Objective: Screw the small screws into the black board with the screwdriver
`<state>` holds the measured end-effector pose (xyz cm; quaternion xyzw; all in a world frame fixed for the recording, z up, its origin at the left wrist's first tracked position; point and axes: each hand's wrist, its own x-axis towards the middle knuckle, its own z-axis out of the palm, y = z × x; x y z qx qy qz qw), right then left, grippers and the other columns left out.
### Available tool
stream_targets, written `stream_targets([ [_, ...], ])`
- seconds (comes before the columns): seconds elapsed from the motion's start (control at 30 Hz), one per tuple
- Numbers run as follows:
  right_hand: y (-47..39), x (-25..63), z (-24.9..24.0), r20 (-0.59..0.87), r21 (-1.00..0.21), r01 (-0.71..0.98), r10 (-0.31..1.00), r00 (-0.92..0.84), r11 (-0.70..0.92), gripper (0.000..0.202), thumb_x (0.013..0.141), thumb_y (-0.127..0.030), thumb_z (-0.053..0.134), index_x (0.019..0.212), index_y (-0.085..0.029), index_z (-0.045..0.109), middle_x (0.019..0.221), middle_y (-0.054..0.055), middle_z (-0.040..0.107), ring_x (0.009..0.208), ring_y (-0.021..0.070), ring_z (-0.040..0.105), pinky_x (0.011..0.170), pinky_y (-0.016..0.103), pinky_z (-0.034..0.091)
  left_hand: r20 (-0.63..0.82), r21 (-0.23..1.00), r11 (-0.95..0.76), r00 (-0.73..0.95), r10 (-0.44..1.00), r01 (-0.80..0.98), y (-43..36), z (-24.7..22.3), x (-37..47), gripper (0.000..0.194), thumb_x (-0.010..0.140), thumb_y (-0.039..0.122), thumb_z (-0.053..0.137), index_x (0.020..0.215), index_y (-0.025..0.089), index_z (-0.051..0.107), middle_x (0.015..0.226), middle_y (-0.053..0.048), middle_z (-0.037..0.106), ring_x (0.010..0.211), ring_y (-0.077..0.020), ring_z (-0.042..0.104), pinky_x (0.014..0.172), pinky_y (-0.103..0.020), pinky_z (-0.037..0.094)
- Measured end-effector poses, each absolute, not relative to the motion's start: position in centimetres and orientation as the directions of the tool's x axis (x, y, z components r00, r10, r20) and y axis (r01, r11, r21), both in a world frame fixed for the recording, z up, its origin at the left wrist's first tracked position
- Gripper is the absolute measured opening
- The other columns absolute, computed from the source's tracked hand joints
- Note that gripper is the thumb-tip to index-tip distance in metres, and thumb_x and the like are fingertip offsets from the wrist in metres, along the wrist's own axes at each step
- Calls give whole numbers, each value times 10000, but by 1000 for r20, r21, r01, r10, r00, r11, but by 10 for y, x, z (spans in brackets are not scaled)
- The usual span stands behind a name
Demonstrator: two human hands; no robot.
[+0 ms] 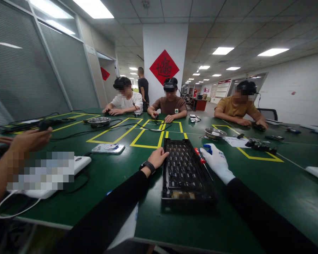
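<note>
A long black plastic case (184, 169) with raised edges lies in front of me, rows of shiny rounded shapes inside it. A brownish patch (182, 195) shows at its near end. My left hand (159, 158), bare with a dark watch on the wrist, is closed over the case's left edge. To the right of the case is my right hand (216, 160) in a white glove, fingers curled at a small blue object (208, 148) whose kind I cannot make out. A red-handled screwdriver (200, 155) lies along the right edge, close to the gloved thumb.
A phone (108, 148) and a white power bank (69, 173) lie to the left, near another person's hand (31, 141). Metal bowls (99, 121) (215, 133) stand farther back. Dark parts (262, 145) and paper (237, 141) are at right. Several people sit opposite; cables cross the green table.
</note>
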<state>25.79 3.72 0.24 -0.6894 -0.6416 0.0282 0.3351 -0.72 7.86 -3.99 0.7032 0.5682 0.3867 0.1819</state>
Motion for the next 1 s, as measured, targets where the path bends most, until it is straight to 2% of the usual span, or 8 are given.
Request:
stream_targets([
  [0.1,32,237,17,478,-438,804,861,-172,403,354,777,-417,449,1067,-241,553,1005,30,595,906,159,536,797,279,386,332,695,-302,80,940,653,79,-41,-8,301,731,424,482,588,176,390,561,36,438,558,-105,405,547,-221,276],
  [0.17,30,219,23,391,-341,767,824,-410,543,296,765,-379,482,999,-246,604,971,24,598,889,155,539,799,272,384,350,694,-327,97,932,641,80,-42,-8,305,736,425,478,587,175,386,558,39,432,551,-100,399,542,-217,277],
  [0.27,32,196,22,240,-163,802,812,-532,574,237,745,-399,509,858,-252,657,909,29,588,860,169,542,746,271,391,388,684,-353,91,917,638,80,-43,-7,308,724,415,500,570,173,387,544,42,418,538,-95,392,528,-211,273],
  [0.4,39,181,13,147,-61,877,874,-464,476,186,708,-371,555,774,-231,657,893,42,580,866,189,537,713,268,387,382,671,-287,13,924,683,79,-34,-3,271,674,394,574,595,168,448,553,36,445,541,-98,413,526,-209,279],
  [0.53,42,184,8,192,-97,891,887,-420,444,217,757,-349,502,859,-213,636,946,55,572,879,175,530,732,259,378,390,619,-297,45,920,727,69,-14,6,208,664,371,599,690,172,542,595,19,491,556,-111,445,514,-217,277],
  [0.67,35,191,12,367,-290,836,860,-353,467,220,786,-337,476,883,-204,621,906,44,586,842,155,530,759,264,376,414,582,-389,152,897,714,49,-6,16,217,727,366,526,657,170,587,590,4,518,565,-119,455,529,-226,287],
  [0.8,21,191,14,534,-362,709,758,-374,605,220,802,-331,468,900,-202,617,894,45,583,830,157,526,778,290,375,462,629,-505,239,854,591,28,-9,23,364,828,384,353,654,158,580,668,-8,542,667,-122,484,613,-220,326],
  [1.0,13,188,8,623,-448,551,688,-372,704,176,791,-298,504,864,-187,619,828,35,572,767,139,539,723,272,408,451,715,-514,249,857,474,18,-10,25,314,840,383,329,676,156,472,653,23,470,639,-101,431,593,-201,317],
])
